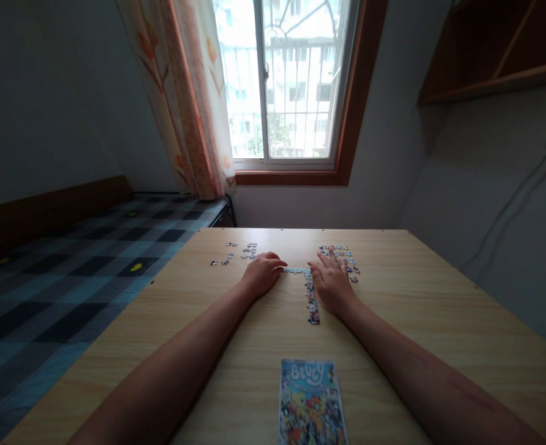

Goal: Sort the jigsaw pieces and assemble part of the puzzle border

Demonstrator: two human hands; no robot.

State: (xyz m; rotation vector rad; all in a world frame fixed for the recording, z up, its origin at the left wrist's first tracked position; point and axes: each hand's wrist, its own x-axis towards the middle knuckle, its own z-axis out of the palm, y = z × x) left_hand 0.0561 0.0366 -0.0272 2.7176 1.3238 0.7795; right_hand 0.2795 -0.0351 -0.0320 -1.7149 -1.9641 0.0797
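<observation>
An L-shaped strip of joined jigsaw puzzle pieces [310, 295] lies on the wooden table, its short top row running left and its long side running toward me. At the left end of the top row, my left hand [264, 273] has its fingers bent and closed on a puzzle piece, mostly hidden by the fingertips. My right hand [332, 285] rests palm down at the strip's upper right corner, fingers apart. Its thumb side touches or nearly touches the strip, and its other fingers reach over loose puzzle pieces [334, 248].
Several more loose puzzle pieces [249, 250] are spread at the far left of the table [235, 395]. A "Bluey" picture card or box [312, 402] lies at the near edge. Left of the table stands a bed with a checked cover [91, 272]; a window [295, 80] is ahead.
</observation>
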